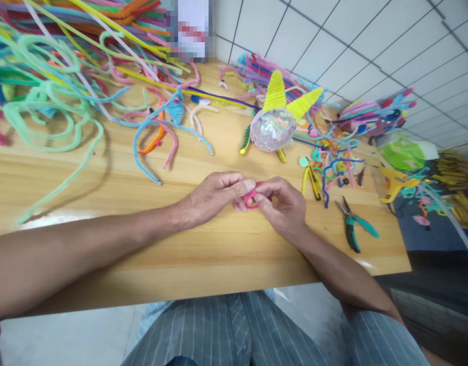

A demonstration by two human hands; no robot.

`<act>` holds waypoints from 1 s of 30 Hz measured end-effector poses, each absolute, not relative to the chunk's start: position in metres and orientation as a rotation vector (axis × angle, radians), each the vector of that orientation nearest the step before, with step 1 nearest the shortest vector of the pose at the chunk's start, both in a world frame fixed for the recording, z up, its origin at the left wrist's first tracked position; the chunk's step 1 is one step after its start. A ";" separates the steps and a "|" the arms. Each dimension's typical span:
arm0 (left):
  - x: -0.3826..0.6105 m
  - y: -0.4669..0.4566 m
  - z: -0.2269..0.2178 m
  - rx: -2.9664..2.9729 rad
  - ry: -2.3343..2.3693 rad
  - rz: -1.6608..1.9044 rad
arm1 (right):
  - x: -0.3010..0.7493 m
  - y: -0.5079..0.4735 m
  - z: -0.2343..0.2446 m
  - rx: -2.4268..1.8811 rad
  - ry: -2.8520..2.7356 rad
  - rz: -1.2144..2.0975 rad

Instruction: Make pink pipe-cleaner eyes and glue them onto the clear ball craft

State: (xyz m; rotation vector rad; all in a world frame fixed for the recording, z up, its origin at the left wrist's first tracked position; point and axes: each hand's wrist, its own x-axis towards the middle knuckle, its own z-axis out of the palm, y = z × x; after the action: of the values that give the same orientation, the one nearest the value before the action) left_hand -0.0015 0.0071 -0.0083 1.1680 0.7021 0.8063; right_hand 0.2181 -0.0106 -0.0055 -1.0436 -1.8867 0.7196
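Note:
Between my two hands is a small coiled pink pipe cleaner (pixel 250 199), held above the wooden table (pixel 203 254). My left hand (pixel 222 195) pinches it from the left with thumb and fingers. From the right, the thumb and forefinger of my right hand (pixel 281 206) close on the same pink coil. Part of the coil is hidden by the fingers. Beyond my hands stands a clear round ball (pixel 274 130) with two yellow ear shapes (pixel 275 94) on top. Pliers with teal and black handles (pixel 353 226) lie to the right of my right hand.
Loose green pipe cleaners (pixel 47 114) spread over the left side, with a bundle of coloured ones (pixel 104 25) behind. Short offcuts (pixel 338 170) and a yellow glue gun (pixel 397 183) lie at the right. A tiled wall (pixel 313 35) rises behind the table.

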 end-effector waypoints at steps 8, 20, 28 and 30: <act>-0.002 0.006 -0.007 1.177 0.723 0.788 | 0.217 -0.010 -0.005 -0.993 -1.882 0.689; -0.001 0.006 -0.007 1.168 0.722 0.790 | 0.218 -0.009 -0.007 -1.030 -1.884 0.703; -0.002 0.007 -0.007 1.174 0.702 0.797 | 0.217 -0.010 -0.004 -1.057 -1.890 0.725; -0.002 0.007 -0.007 1.177 0.717 0.786 | 0.218 -0.010 -0.005 -1.062 -1.882 0.727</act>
State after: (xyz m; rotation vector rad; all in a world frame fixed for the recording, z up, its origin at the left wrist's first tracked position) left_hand -0.0017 0.0071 -0.0067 1.1769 0.7171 0.7862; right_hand 0.2175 -0.0102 -0.0048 -1.0625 -1.8819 0.7266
